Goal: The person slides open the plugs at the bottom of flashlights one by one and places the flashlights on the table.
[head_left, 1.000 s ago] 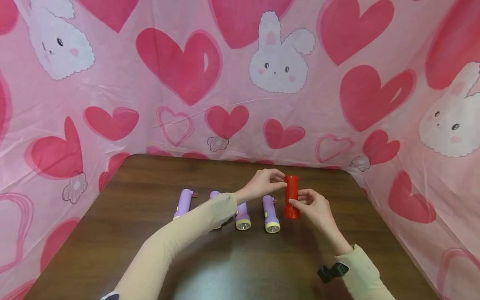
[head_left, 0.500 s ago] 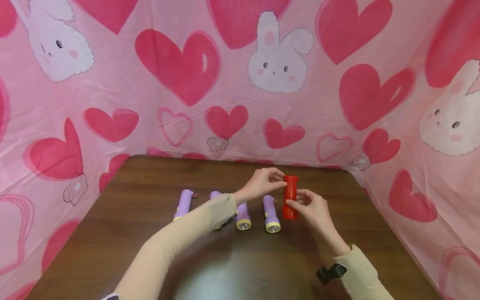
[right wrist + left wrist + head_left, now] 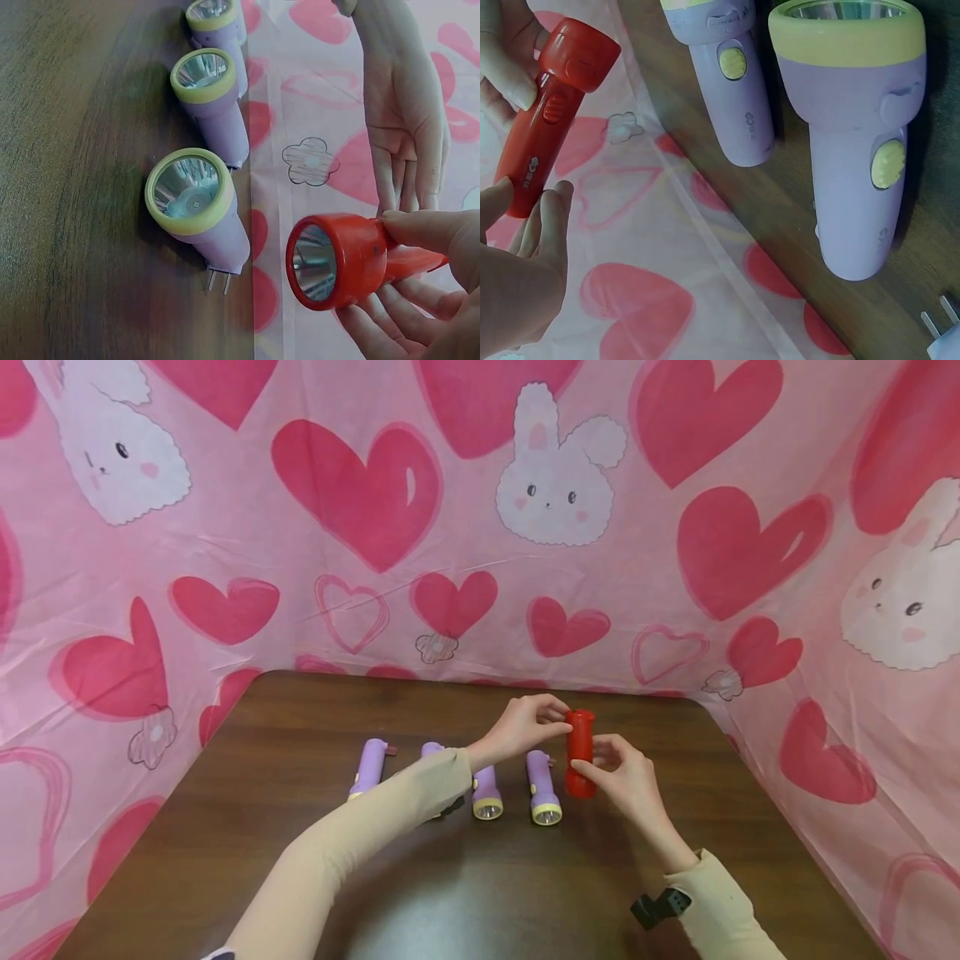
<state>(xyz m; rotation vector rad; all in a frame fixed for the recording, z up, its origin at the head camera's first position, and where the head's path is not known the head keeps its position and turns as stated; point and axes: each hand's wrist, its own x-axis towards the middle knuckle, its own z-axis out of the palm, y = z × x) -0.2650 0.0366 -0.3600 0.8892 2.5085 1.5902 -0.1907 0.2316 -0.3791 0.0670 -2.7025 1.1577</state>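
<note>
A red flashlight (image 3: 580, 745) is held above the table, its head pointing down toward the near side. My left hand (image 3: 521, 727) pinches its tail end between thumb and fingertips, which the left wrist view shows from close by. Lower on the body, near the head, the thumb and fingers of my right hand (image 3: 630, 781) grip it. In the right wrist view the reflector of the red flashlight (image 3: 315, 262) faces the camera. The nearest purple flashlight (image 3: 542, 781) lies just left of it, with a yellow rim and two metal prongs (image 3: 217, 282) at its tail.
More purple flashlights lie in a row to the left, among them one at the far left (image 3: 370, 766) and one in the middle (image 3: 486, 793). My left sleeve (image 3: 375, 810) partly covers the row. A pink heart-print cloth (image 3: 465, 552) hangs behind the brown table (image 3: 480, 893).
The red flashlight and my right hand have shifted slightly left. My left hand keeps its hold at the tail. The purple flashlights stay where they were.
</note>
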